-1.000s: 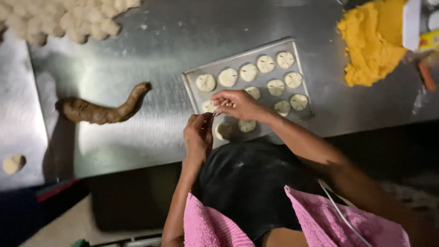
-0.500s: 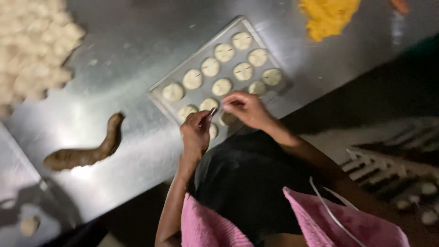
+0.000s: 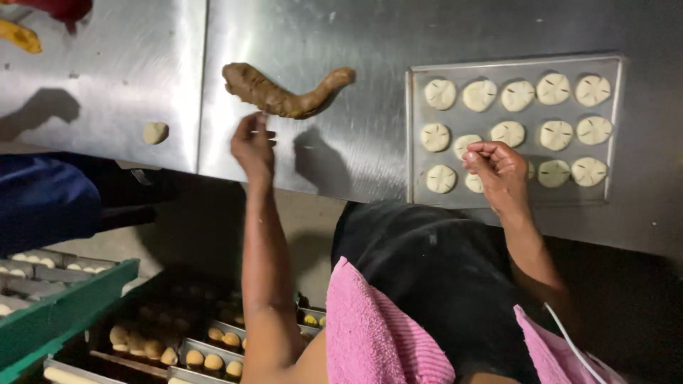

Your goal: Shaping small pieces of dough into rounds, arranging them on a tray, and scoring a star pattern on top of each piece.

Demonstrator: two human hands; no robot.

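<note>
Small dough ball (image 3: 155,132) sitting on table (image 3: 356,28), left hand (image 3: 252,144) pinching a thin stick just below brown dough roll (image 3: 284,91), right hand (image 3: 496,169) curling closed, grip unclear, over scored dough rounds (image 3: 441,93) lying in tray (image 3: 616,128).

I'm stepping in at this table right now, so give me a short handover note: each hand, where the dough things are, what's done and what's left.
Left hand: by the near end of the brown dough roll on the steel table, fingers pinched; what it holds is unclear.
Right hand: loosely closed over the tray's front row.
Done: the visible dough rounds on the tray are scored.
Left: most of the roll; one small dough ball lies loose on the table.
</note>
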